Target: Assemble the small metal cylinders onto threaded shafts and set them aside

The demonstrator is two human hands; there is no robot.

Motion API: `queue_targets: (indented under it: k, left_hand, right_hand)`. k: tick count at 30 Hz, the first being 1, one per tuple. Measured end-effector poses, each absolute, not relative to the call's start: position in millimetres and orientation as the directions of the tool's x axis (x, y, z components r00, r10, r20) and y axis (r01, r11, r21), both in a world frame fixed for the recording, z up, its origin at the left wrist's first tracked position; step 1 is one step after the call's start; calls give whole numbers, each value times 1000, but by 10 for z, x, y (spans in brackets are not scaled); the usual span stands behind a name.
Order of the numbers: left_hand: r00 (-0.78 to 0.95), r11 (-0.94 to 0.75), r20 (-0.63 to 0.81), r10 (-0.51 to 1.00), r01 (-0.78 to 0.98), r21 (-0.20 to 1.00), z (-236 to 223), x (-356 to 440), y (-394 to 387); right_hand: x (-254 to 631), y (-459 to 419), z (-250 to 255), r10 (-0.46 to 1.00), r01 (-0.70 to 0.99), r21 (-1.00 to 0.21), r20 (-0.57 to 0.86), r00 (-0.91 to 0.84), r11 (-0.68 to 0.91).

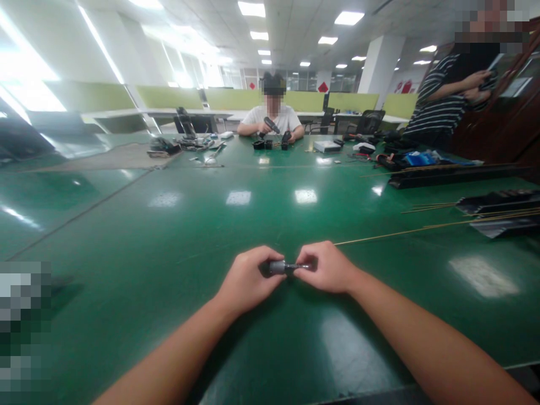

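Between my two hands, low over the green table [202,225], is a small cylindrical tool [277,267] with a grey barrel and a thin, shiny shaft. My left hand [248,278] has its thumb and fingers closed round the barrel end. The shaft, pointing right, is pinched between the thumb and fingers of my right hand [329,270]. Fingers cover both ends of the tool, so its exact kind does not show. Just beyond my right hand, a long thin brass-coloured rod [379,237] runs off to the right.
Across the table a seated person [270,121] holds a power drill [271,125]. Another person [442,95] stands at the right. Dark metal channels [451,175] and more thin rods lie along the right side. Assorted tools and parts [164,147] sit at the far left.
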State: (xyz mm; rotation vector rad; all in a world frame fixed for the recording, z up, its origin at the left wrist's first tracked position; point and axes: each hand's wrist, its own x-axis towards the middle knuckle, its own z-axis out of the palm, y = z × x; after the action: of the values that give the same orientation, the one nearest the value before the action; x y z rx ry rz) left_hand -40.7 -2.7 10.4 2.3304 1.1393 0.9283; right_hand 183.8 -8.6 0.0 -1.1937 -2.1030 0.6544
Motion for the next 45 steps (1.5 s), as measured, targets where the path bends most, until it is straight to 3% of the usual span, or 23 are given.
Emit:
queue_targets:
  k: [37, 42, 45]
  left_hand:
    - [394, -530, 355, 848, 627, 570, 39, -484, 114]
    - [294, -490, 409, 864, 676, 550, 93, -525, 149]
    - [178, -392, 369, 912, 641, 660, 99, -568, 212]
  right_hand:
    - [1901, -15, -9, 900, 601, -674, 259, -352, 429]
    - [1903, -27, 7, 895, 577, -694, 241, -375, 429]
    - [1894, -31, -18, 885, 552, -713, 217, -412, 432]
